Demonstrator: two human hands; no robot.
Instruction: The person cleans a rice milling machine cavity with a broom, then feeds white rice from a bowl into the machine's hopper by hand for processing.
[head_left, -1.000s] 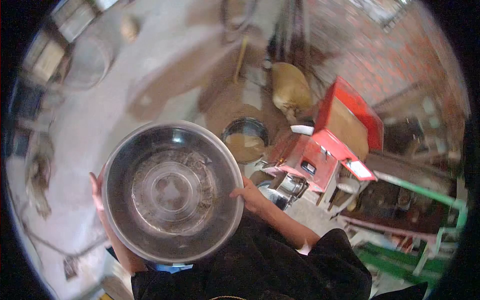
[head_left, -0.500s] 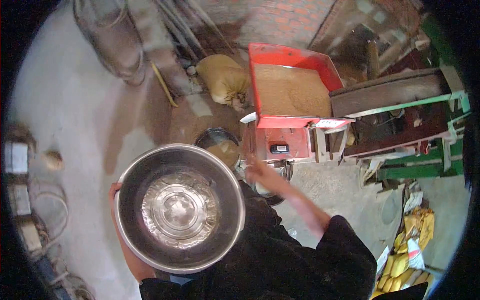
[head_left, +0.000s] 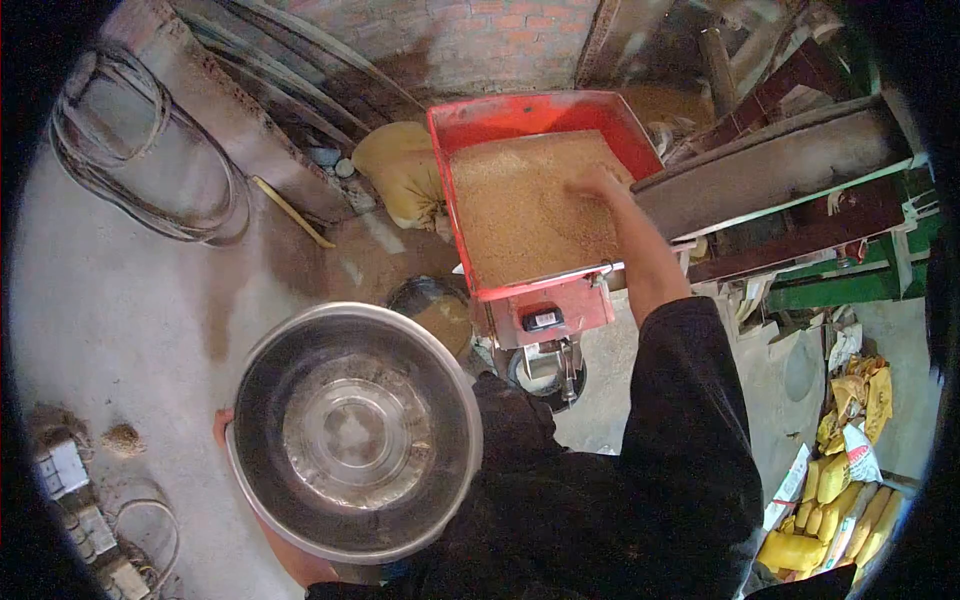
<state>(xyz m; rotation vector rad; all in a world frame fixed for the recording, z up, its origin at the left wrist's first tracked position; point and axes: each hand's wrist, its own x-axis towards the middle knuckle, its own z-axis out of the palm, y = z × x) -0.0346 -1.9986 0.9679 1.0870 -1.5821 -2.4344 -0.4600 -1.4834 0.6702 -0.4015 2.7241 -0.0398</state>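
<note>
My left hand [head_left: 222,428] is closed on the left rim of a wide metal basin [head_left: 355,430], which has a shiny ringed bottom and nothing inside. Most of that hand is hidden behind the basin. My right hand [head_left: 597,184] reaches over a red hopper [head_left: 545,104] and touches the brown grain [head_left: 525,210] filling it. Its fingers look stretched out across the grain, with the tips partly hidden. Below the hopper is a red machine body [head_left: 580,312] with a small black labelled box on it.
A dark tub [head_left: 425,295] with brown material stands left of the machine, near a tied yellow sack [head_left: 400,180]. A wooden chute [head_left: 780,172] on a green frame is at right. Yellow packages [head_left: 835,500] lie lower right; coiled hose [head_left: 150,150] lies upper left.
My right hand has moved up and right from beside the machine to the grain in the hopper. The basin stays in my left hand, and the view has shifted.
</note>
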